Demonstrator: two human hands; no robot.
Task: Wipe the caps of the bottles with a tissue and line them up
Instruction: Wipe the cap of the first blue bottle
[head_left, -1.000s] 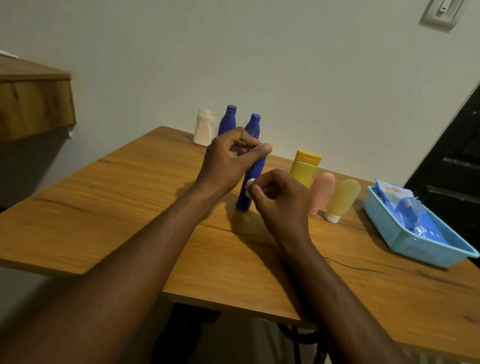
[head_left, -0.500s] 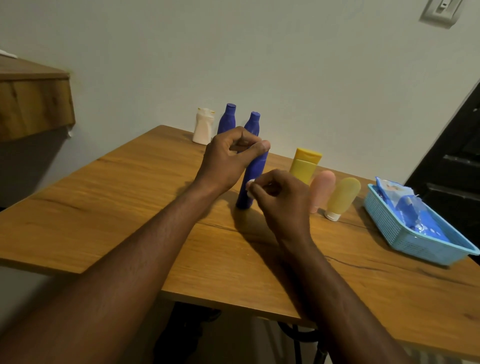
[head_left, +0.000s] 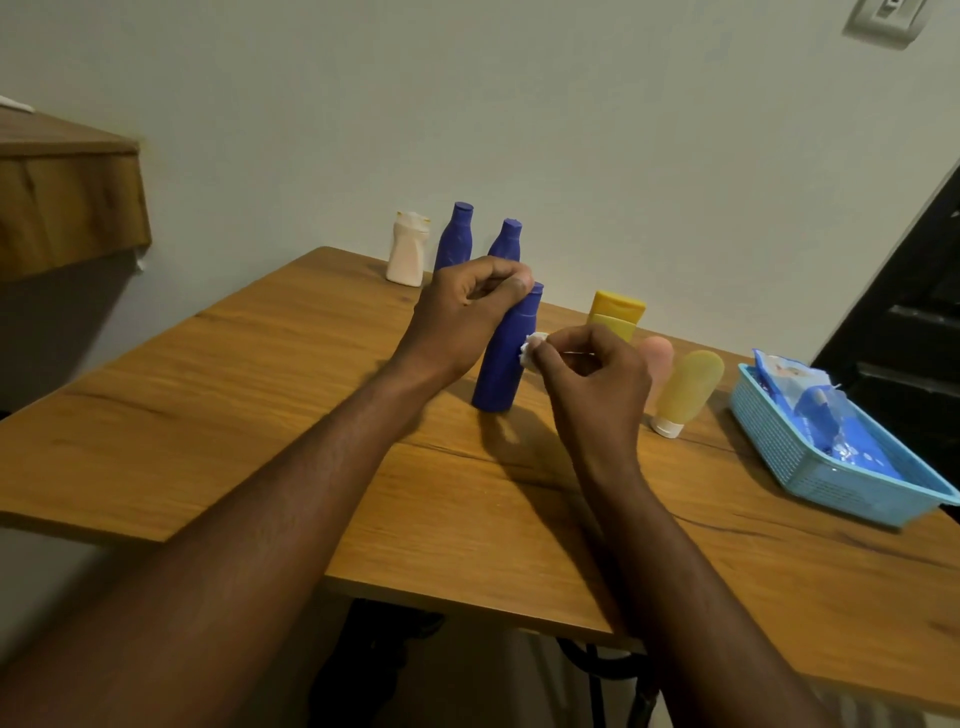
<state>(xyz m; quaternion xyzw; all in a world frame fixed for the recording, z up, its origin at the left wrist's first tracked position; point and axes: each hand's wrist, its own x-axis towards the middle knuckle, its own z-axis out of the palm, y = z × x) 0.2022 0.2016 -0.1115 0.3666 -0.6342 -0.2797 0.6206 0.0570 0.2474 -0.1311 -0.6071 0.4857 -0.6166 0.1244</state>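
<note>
A blue bottle stands on the wooden table in the middle. My left hand grips its neck and cap from the left, hiding most of the cap. My right hand pinches a small white wad of tissue against the bottle's right side. Two more blue bottles and a white bottle stand in a row at the back by the wall.
A yellow tube, a pink tube and a pale yellow tube stand cap-down to the right. A light blue basket with a blue tissue packet sits at the far right. A wooden shelf hangs at the left.
My right hand with the tissue has shifted slightly right and up along the bottle's side. My left hand keeps its hold on the bottle's top.
</note>
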